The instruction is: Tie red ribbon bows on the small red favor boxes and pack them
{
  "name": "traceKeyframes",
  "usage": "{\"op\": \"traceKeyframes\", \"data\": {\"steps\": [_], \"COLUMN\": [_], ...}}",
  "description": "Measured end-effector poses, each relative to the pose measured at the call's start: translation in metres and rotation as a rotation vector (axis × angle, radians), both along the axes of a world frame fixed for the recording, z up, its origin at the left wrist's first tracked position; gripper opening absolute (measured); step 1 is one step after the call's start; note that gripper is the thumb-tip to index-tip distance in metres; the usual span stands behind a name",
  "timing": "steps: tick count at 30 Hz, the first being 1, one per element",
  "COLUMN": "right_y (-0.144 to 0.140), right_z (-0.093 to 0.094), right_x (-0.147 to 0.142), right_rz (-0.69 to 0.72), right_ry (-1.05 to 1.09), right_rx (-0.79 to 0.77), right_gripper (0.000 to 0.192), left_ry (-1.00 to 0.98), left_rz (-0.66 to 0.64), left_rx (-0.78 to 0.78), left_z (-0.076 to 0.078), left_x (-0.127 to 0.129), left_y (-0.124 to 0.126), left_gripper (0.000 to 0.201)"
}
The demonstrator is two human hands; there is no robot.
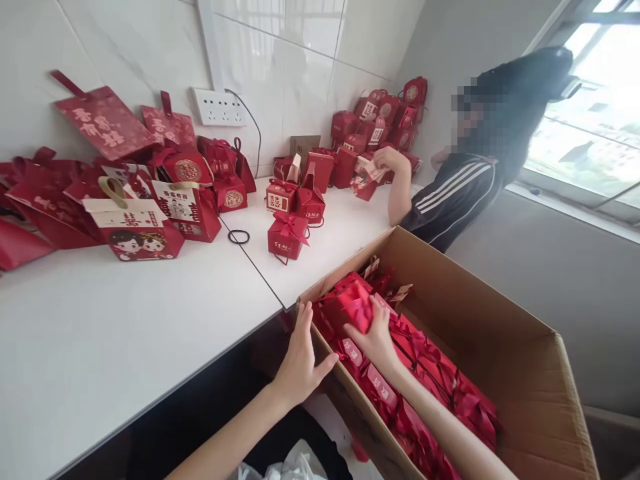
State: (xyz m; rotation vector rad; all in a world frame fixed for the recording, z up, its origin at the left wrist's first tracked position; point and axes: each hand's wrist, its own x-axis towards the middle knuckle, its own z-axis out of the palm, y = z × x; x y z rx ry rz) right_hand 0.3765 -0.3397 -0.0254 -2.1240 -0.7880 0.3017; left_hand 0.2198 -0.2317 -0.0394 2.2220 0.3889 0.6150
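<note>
In the head view, my right hand [376, 339] reaches into a large cardboard carton [505, 333]. Its fingers and thumb are closed round a small red gift box [351, 301] with a ribbon, slightly blurred. Below it, rows of red gift boxes with satin bows [425, 360] fill much of the carton's near side. My left hand [300, 363] is at the carton's near-left rim, fingers stretched up and thumb apart, holding nothing. Whether its fingers touch the cardboard is hard to tell.
On the white table [125, 333], red gift bags [145, 230] stand at left and small red boxes [289, 237] in the middle. A black hair tie [239, 236] lies nearby. Another person's hand [393, 160] touches a red bag at the back right. A socket strip [220, 108] is on the wall.
</note>
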Motion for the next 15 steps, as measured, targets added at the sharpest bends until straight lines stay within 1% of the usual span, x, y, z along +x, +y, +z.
{"op": "traceKeyframes", "data": {"steps": [2,4,5,7,9,12,13,15], "right_y": [0.011,0.019,0.024,0.036,0.059,0.114,0.136,0.176], "right_z": [-0.005,0.001,0.008,0.026,0.047,0.069,0.073,0.075], "right_x": [-0.015,-0.017,-0.012,0.009,0.034,0.059,0.062,0.062], "right_rz": [0.125,0.249,0.318,0.427,0.443,0.419,0.431,0.465], "right_ry": [0.062,0.086,0.080,0.024,-0.082,-0.242,-0.276,-0.315], "right_rx": [-0.091,-0.151,-0.183,-0.222,-0.174,-0.010,0.027,0.067], "right_gripper": [0.087,0.073,0.065,0.048,0.039,0.039,0.045,0.063], "left_ry": [-0.029,-0.036,-0.036,-0.050,-0.091,-0.170,-0.189,-0.206], "left_rz": [-0.008,-0.023,-0.030,-0.039,-0.024,0.028,0.040,0.063], "left_rx": [-0.030,-0.055,-0.073,-0.119,-0.147,-0.136,-0.124,-0.101], "left_z": [-0.002,-0.002,-0.002,-0.004,-0.006,-0.006,-0.004,0.002], "left_x": [-0.005,-0.013,-0.017,-0.026,-0.031,-0.032,-0.031,-0.031], "left_y": [0.002,0.004,0.005,0.008,0.010,0.014,0.016,0.022], "left_gripper": [0.086,0.085,0.084,0.081,0.078,0.074,0.073,0.070]}}
